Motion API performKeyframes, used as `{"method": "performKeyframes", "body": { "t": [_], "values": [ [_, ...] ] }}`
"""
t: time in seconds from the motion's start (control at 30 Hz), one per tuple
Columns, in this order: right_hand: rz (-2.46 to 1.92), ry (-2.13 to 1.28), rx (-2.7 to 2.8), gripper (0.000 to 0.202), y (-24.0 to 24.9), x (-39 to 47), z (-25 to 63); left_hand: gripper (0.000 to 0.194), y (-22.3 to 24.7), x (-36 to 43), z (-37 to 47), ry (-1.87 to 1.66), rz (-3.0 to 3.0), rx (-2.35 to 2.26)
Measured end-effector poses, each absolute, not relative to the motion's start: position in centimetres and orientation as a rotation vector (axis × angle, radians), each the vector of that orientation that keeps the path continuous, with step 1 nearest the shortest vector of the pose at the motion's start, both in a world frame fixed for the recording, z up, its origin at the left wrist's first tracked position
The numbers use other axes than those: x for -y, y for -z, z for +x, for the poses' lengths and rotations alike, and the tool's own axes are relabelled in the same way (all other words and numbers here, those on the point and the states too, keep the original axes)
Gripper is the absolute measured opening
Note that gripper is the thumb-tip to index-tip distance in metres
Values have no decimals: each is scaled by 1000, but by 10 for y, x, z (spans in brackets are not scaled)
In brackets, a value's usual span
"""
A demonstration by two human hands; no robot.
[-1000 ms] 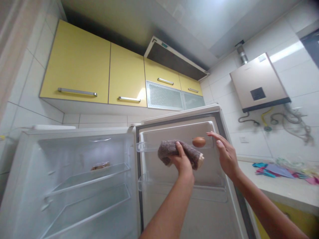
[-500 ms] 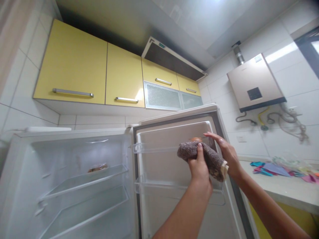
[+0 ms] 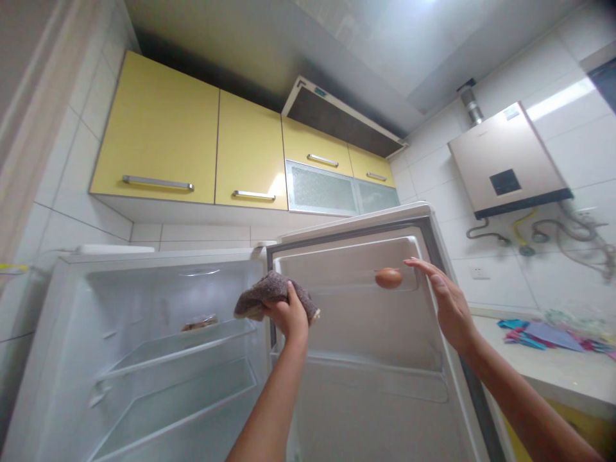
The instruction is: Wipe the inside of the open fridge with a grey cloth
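Landmark: the open fridge door (image 3: 366, 398), inner face toward the person.

Left hand (image 3: 286, 317) wraps a brown-grey cloth (image 3: 272, 289), thumb uppermost, at the door's hinge side. Cloth is bunched, long axis roughly crosswise, spanning the hinge-side edge; one end lies over the door's inner face, the other out past the hinge toward the fridge interior (image 3: 158, 289).

Right hand (image 3: 452, 314) by the door's free edge. Fingers extended and close together, thumb a little apart, nothing in the grasp. Whether the palm touches the door: cannot tell.

Brown egg-shaped thing (image 3: 388, 278) at the door's upper shelf level, toward the free edge, long axis about level along the door's width. Right fingertips just beside it, on its free-edge side, apparently a small gap. Left hand and cloth well apart from it, on its hinge side. Right hand is clearly the nearer.

Lower door shelf (image 3: 375, 372) runs below both hands.
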State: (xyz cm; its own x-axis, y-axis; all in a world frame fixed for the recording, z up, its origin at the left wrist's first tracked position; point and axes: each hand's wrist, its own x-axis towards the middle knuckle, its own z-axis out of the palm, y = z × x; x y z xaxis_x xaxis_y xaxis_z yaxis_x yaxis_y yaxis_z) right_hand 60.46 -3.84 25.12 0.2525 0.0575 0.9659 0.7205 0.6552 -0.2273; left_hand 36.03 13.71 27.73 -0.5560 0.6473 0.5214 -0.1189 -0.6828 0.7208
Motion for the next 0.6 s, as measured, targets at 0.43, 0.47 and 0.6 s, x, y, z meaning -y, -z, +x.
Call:
{"method": "performKeyframes", "body": {
  "t": [0.43,0.47,0.6],
  "values": [
    [-774,596,1222,48,-250,26,604,53,-358,-170,288,-1600,2505,-1548],
    [-773,597,1216,48,-250,25,603,50,-371,-171,289,-1492,2579,-1556],
    [-775,602,1217,46,-249,27,600,39,-412,-173,308,-1070,2776,-1630]
  ]
}}
